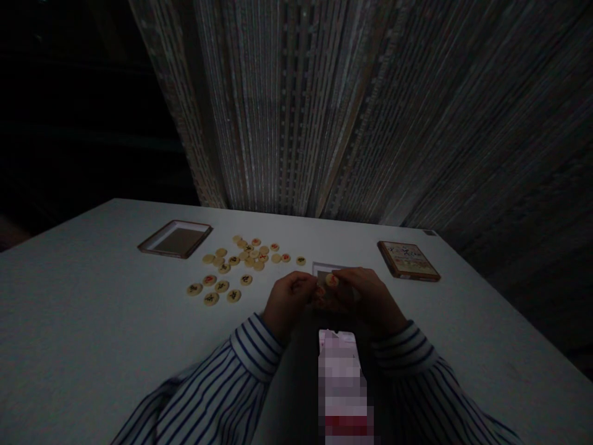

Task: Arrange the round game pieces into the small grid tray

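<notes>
Pinching a pale chess disc (331, 279) in the narrow grip of the right hand (370, 296), just above the white surface (92, 321). Close alongside, the left hand (290, 300), grip curled, contents too dim to tell. Further left, loose discs (241, 259) beside an open tray (176, 239); to the right, a printed box (407, 260).

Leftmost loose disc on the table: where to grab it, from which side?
Pinch the disc by its rim, fingers on opposite edges, coming straight down from above. It lies flat and thin on the table, so the face offers no hold; bare table to its left and front probably leaves room for the fingers.
</notes>
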`<state>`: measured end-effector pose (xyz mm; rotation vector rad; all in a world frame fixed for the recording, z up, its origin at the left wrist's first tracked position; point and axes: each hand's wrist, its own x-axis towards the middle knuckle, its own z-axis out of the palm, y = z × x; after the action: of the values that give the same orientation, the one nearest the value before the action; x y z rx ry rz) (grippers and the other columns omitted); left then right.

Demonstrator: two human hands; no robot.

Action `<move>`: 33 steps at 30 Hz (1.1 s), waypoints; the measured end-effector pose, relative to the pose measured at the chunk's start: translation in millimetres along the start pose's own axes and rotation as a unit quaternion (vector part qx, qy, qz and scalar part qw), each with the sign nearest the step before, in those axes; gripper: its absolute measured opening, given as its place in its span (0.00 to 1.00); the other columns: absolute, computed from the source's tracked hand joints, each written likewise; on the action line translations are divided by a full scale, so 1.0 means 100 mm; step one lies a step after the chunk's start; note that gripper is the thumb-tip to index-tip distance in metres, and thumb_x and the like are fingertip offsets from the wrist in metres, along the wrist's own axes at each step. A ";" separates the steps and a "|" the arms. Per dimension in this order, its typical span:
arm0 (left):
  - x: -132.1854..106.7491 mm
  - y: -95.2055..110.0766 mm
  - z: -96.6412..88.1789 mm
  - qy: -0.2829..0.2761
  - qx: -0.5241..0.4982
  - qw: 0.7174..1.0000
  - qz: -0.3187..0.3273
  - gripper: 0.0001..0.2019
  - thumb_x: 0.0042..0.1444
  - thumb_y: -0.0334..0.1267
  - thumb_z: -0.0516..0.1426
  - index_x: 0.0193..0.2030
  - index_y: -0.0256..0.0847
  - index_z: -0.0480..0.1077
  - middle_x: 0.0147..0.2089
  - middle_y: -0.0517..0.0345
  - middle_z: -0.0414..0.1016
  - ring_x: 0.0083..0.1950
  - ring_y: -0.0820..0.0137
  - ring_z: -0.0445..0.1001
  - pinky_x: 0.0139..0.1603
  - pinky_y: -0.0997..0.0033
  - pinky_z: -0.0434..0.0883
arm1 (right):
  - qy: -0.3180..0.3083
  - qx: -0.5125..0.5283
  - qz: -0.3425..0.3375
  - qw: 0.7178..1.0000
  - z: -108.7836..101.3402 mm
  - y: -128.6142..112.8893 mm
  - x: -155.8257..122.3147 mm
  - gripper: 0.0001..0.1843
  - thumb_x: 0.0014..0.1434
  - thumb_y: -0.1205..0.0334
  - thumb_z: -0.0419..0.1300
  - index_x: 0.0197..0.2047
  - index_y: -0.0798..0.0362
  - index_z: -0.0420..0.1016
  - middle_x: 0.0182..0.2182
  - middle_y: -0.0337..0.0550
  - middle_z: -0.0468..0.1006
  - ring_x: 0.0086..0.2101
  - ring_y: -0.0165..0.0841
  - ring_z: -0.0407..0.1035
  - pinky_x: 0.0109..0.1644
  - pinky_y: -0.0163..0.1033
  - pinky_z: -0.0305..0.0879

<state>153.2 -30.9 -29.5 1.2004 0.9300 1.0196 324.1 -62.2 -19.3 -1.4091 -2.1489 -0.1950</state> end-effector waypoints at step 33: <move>0.01 -0.25 -0.08 -0.023 0.372 0.921 0.110 0.10 0.49 0.30 0.55 0.38 0.36 0.72 0.34 0.54 0.77 0.32 0.71 0.75 0.35 0.71 0.73 | -0.272 -0.061 0.043 0.959 0.00 0.14 0.04 0.15 0.63 0.58 0.46 0.40 0.52 0.72 0.37 0.45 0.76 0.38 0.33 0.68 0.39 0.37 0.56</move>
<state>149.0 -29.9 -55.0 1.9912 1.2139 0.8166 335.0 -52.9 -19.6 -1.7833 -2.5336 0.1133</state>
